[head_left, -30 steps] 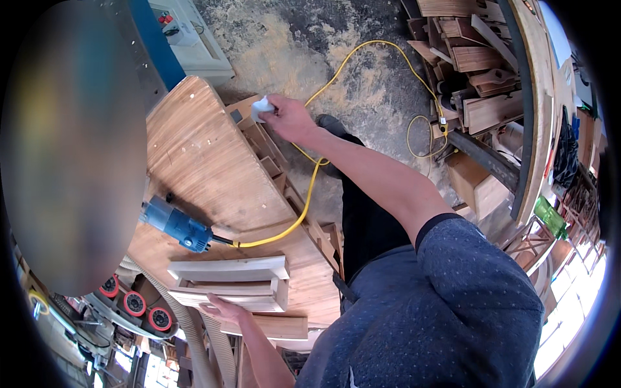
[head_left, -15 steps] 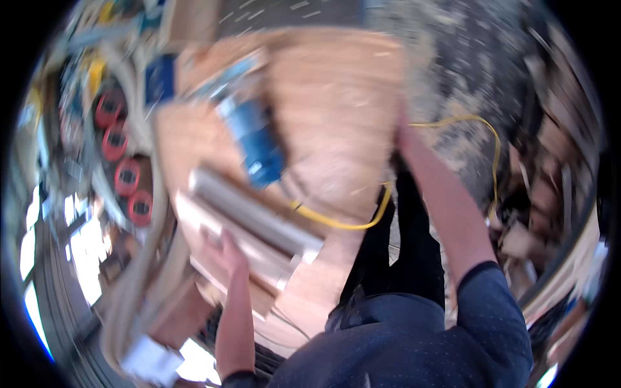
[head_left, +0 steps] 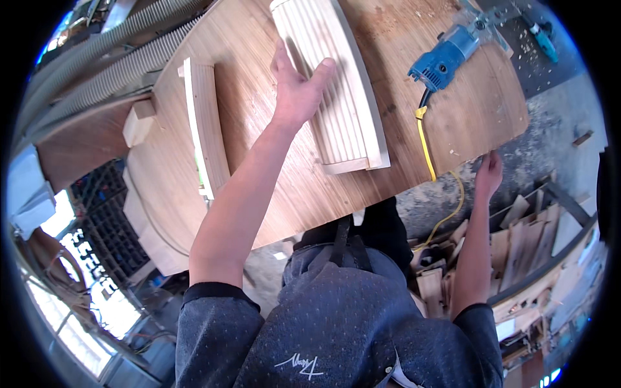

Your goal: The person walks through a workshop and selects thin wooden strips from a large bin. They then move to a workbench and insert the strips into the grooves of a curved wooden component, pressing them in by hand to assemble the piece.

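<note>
A curved, slatted pale wooden panel (head_left: 335, 90) lies on the wooden tabletop (head_left: 259, 194). My left hand (head_left: 301, 90) grips its left side, the thumb on the slatted face and the other fingers along the edge. At the table's right front edge is my right hand (head_left: 490, 174), fingers curled in; what they hold, if anything, is hidden. A blue trim router (head_left: 446, 58) with a clear base lies to the right of the panel, nearer the far edge. A second curved wooden piece (head_left: 206, 126) stands on its edge to the left.
A yellow cord (head_left: 424, 139) runs from the router over the table's front edge. Ribbed hoses (head_left: 123, 71) pass behind the table at the far left. Wood offcuts (head_left: 524, 236) are piled at the lower right. A teal-handled tool (head_left: 544, 45) lies at the far right.
The view has turned and sharpened, so the table and router appear shifted. My left hand is now on the slatted panel rather than the piece beside it. My right hand stays by the table's edge.
</note>
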`<state>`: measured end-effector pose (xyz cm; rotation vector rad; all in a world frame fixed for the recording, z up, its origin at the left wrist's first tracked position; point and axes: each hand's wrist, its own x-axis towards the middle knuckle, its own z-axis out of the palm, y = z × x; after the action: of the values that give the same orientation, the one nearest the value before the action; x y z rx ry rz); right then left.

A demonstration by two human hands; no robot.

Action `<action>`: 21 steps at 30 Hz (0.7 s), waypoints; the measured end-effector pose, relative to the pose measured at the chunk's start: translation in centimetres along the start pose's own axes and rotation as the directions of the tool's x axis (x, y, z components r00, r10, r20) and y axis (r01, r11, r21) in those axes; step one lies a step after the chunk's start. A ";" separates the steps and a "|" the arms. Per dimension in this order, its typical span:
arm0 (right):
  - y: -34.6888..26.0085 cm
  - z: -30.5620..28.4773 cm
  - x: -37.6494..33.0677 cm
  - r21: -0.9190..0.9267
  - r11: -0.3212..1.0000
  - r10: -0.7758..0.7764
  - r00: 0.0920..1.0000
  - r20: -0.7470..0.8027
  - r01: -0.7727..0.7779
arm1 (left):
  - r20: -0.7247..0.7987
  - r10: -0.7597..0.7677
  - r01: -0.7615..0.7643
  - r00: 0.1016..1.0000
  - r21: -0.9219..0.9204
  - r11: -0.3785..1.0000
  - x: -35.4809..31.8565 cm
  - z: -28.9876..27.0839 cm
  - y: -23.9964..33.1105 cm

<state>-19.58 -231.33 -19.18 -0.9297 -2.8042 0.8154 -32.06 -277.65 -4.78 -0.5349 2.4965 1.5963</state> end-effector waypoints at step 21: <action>-29.5 2.9 -13.4 0.194 0.972 -0.221 0.781 0.584 0.130 | 0.184 0.172 -0.155 0.968 -0.105 0.982 -13.1 -2.5 -11.3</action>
<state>-25.14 -260.28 -5.43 -0.4107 -3.2085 1.4855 -15.56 -281.21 -9.51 -0.1763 2.3876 1.7333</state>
